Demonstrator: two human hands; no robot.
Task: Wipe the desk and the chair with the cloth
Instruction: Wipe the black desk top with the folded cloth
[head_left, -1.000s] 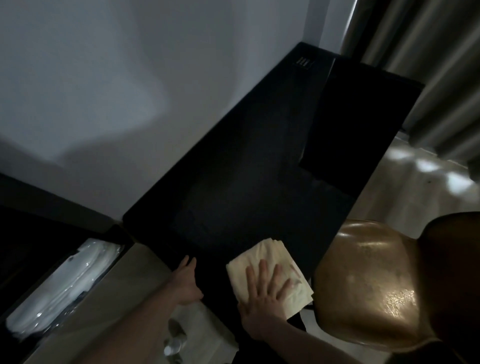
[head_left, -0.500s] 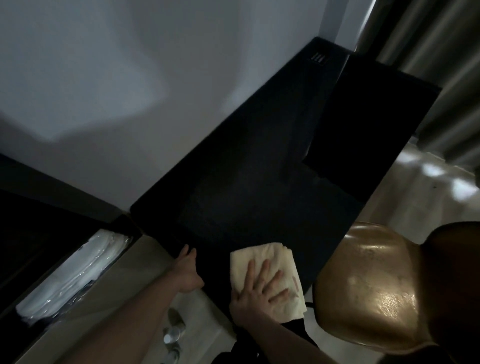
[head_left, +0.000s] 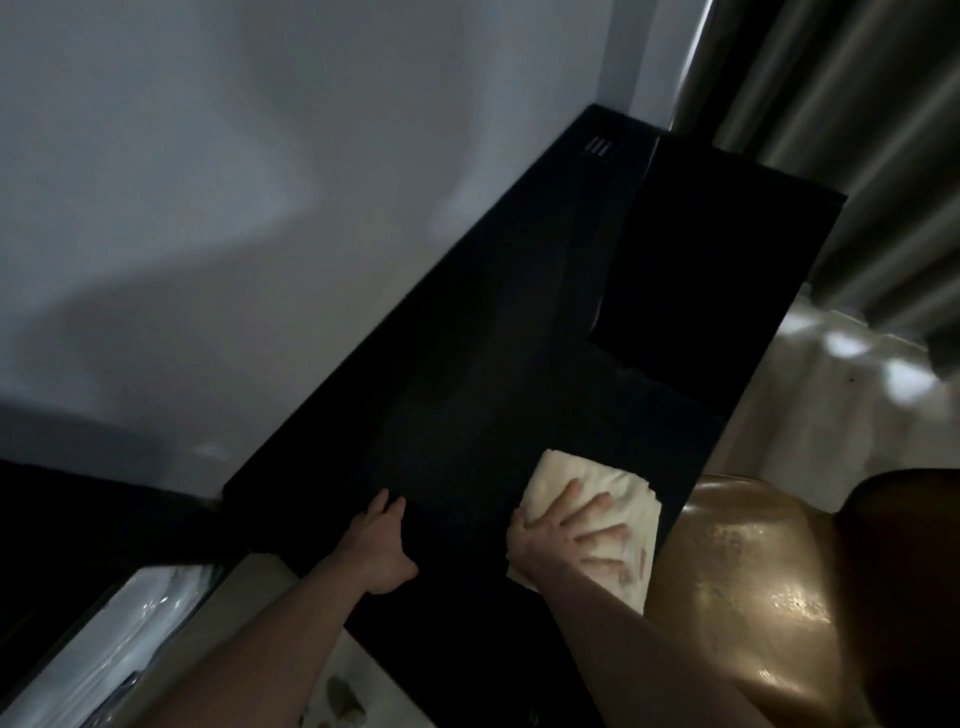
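A black desk (head_left: 467, 364) runs along the white wall in dim light. A folded cream cloth (head_left: 566, 475) lies on the desk's near right part. My right hand (head_left: 566, 532) presses flat on the cloth with fingers spread. My left hand (head_left: 382, 545) rests on the desk's near left edge, fingers straight. A brown leather chair (head_left: 753, 587) with a shiny seat stands right of the desk, touching none of my hands.
A darker raised panel (head_left: 717, 270) sits at the desk's far right. Grey curtains (head_left: 857, 130) hang behind it. A bin lined with clear plastic (head_left: 104, 654) stands at the lower left. Pale floor (head_left: 831, 410) shows beyond the chair.
My right hand has slid the cloth a little toward the desk's right edge near the chair. My left hand stays on the desk edge. The view has tilted.
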